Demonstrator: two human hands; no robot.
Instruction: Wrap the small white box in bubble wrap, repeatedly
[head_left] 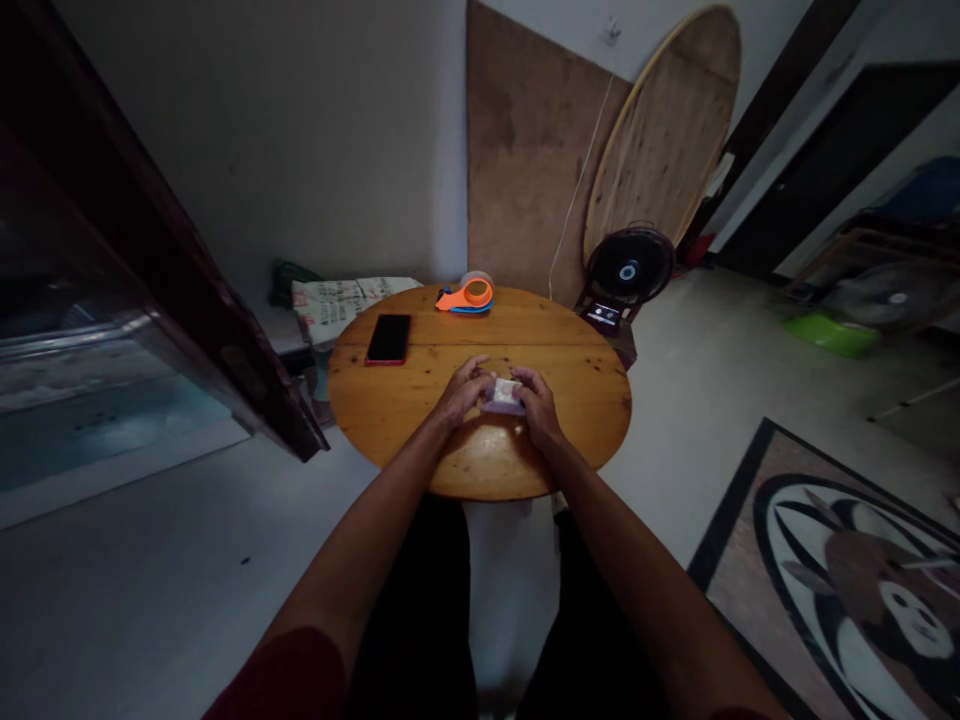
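A small whitish box-shaped packet (503, 397) is between my two hands, just over the near half of the round wooden table (592, 390). My left hand (466, 390) grips its left end, thumb laid toward the top. From the other side, my right hand (537, 400) closes on the right end with its thumb on the upper face. The packet's ends are hidden by my fingers, and its markings are too blurred to read. Beyond my hands, near the table's far edge, lies an orange and blue tape dispenser (466, 295).
A dark phone with a red edge (388, 339) lies on the table's left part. Behind the table is a printed white sack (349, 303). A black fan (628, 270) stands at the right rear, before a large round board (667, 130). A dark door frame (172, 260) slants at left.
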